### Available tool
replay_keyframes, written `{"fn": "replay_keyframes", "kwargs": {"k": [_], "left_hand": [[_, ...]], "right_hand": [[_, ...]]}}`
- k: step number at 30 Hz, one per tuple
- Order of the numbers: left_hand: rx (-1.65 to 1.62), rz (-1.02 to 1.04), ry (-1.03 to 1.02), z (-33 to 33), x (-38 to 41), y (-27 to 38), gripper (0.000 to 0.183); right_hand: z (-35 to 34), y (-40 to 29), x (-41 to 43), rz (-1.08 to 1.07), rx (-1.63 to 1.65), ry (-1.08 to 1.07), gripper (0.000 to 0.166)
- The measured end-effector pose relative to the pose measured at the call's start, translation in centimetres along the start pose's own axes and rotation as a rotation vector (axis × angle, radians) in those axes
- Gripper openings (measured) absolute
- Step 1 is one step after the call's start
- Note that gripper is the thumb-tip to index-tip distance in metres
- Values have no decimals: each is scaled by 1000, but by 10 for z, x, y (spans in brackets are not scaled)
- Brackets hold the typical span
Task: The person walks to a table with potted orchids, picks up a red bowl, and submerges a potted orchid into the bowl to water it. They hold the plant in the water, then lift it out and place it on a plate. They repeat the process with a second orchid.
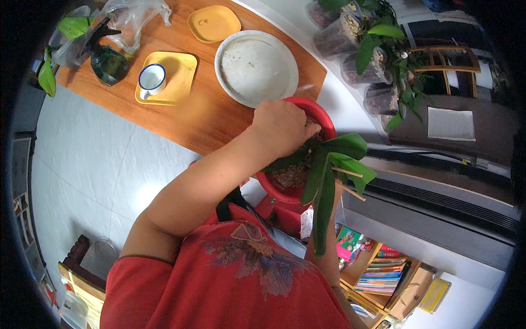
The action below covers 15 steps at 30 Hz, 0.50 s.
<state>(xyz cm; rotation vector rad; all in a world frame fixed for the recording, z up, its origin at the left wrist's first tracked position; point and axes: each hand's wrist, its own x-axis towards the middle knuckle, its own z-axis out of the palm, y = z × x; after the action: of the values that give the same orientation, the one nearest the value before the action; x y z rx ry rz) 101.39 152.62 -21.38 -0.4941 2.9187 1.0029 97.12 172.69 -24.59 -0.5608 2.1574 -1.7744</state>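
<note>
A red round pot holds brown potting mix and a plant with long, thick green leaves, which looks like a moth orchid. Two thin wooden sticks jut out to the right among the leaves. My left hand reaches over the pot's far rim, thumb down against the mix. Its other fingers are curled and their tips are hidden. On the pot's right side, my right hand is mostly covered by leaves, so its grip does not show. The pot is close against the table's near right edge.
On the wooden table lie a large white round dish, a yellow plate, and a yellow tray with an enamel mug. A dark spray bottle stands left. Clear potted plants line the upper right.
</note>
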Motion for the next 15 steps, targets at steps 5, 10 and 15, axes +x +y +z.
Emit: {"fn": "replay_keyframes", "kwargs": {"k": [5,10,15], "left_hand": [[7,7,42,8,6,-8,40],[-2,-6,-27,-1,5,-8,29],[21,-22,-46,-6,2,-4,25]], "right_hand": [[-9,7,-2,-59,-133,22,20],[-26,26,3,-97,-254,33,22],[-23,19,2,12,-120,48,25]]}}
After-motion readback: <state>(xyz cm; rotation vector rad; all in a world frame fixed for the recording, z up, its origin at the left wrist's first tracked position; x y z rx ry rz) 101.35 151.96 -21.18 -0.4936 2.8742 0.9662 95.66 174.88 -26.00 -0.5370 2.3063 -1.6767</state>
